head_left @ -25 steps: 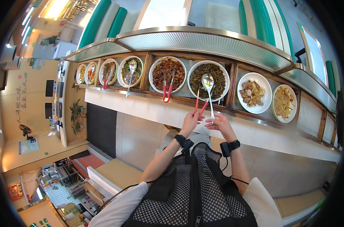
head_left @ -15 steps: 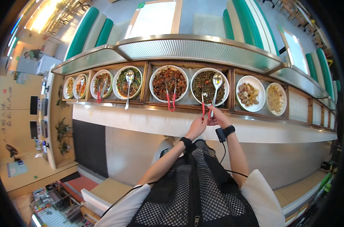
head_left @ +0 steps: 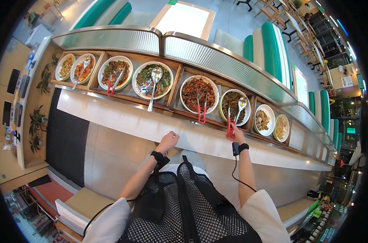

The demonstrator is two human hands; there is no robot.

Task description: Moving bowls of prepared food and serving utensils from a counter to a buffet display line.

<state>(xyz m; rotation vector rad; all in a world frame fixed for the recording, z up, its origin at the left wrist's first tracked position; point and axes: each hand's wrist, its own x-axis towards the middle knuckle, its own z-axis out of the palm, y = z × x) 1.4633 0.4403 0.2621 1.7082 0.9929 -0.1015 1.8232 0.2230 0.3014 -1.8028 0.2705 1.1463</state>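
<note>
Both bare forearms reach forward from short white sleeves, each wrist wrapped in a black band. The left hand (head_left: 168, 141) is curled into a loose fist, knuckles forward, the arm bent slightly inward at the elbow. The right arm runs nearly straight up, with a thin black cable hanging from its wristband down along the forearm. The right hand (head_left: 237, 138) sits farther forward than the left, fingers closed in a grip, its back turned to the camera.

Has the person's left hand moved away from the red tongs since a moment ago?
Yes. The left hand has drawn off to the left along the white counter; only the right hand remains at the red tongs.
</note>
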